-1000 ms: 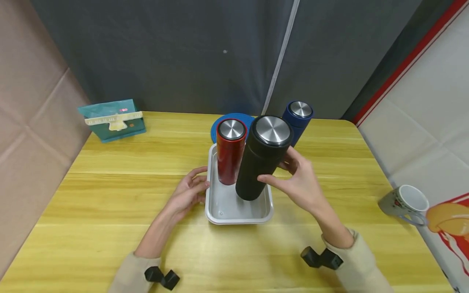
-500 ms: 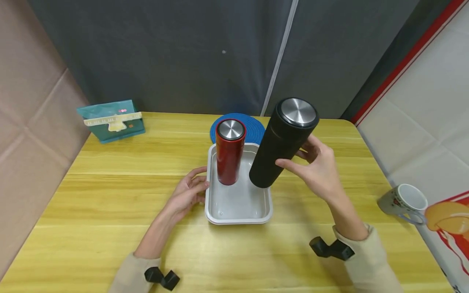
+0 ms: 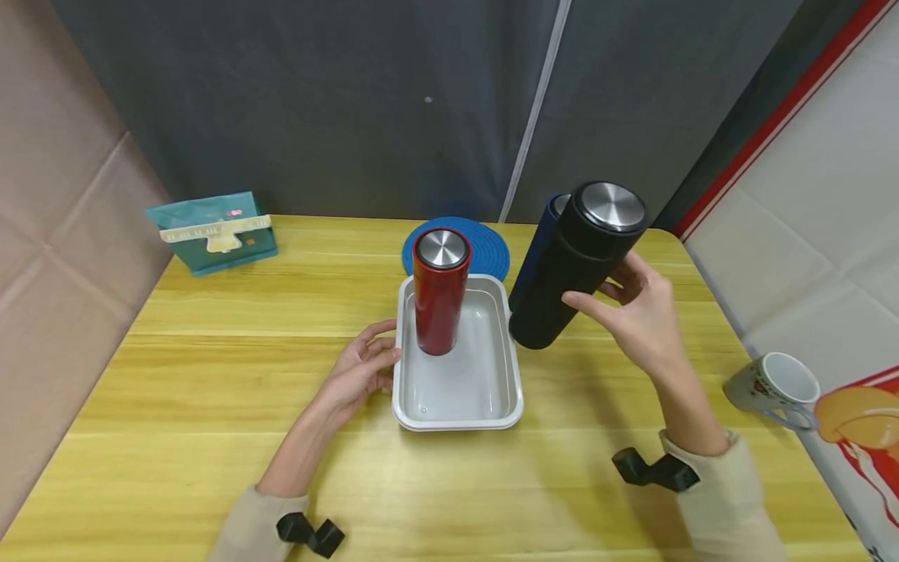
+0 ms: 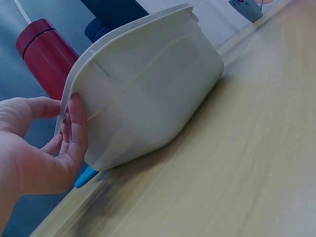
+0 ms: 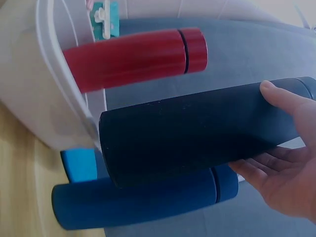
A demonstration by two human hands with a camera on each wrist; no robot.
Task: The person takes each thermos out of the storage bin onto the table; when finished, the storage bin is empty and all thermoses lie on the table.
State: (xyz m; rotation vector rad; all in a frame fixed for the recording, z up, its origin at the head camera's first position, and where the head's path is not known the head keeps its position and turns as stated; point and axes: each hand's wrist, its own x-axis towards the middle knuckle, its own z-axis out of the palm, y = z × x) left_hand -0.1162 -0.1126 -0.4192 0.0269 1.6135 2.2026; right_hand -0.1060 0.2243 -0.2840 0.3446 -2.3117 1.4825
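A black thermos [image 3: 562,273] with a steel lid is gripped near its top by my right hand [image 3: 642,312]. It hangs tilted just right of the white tray [image 3: 509,390], held up above the table. My left hand [image 3: 358,371] pinches the tray's left rim; the left wrist view shows the thumb at the rim [image 4: 71,79] and fingers against the outer wall. Inside the tray stands a red thermos [image 3: 441,304], upright. Behind the black one, a blue thermos [image 5: 143,200] is partly hidden in the head view and shows better from the right wrist.
Behind the tray lies a round blue mat [image 3: 488,242]. A teal bag with a cream clip [image 3: 218,234] sits at the back left, and a patterned mug [image 3: 769,390] at the right edge. A dark curtain [image 3: 316,109] closes off the table's back.
My right hand has lifted the black thermos out of the tray and carried it right, past the right rim. It now covers much of the blue thermos. The left hand and tray stay put.
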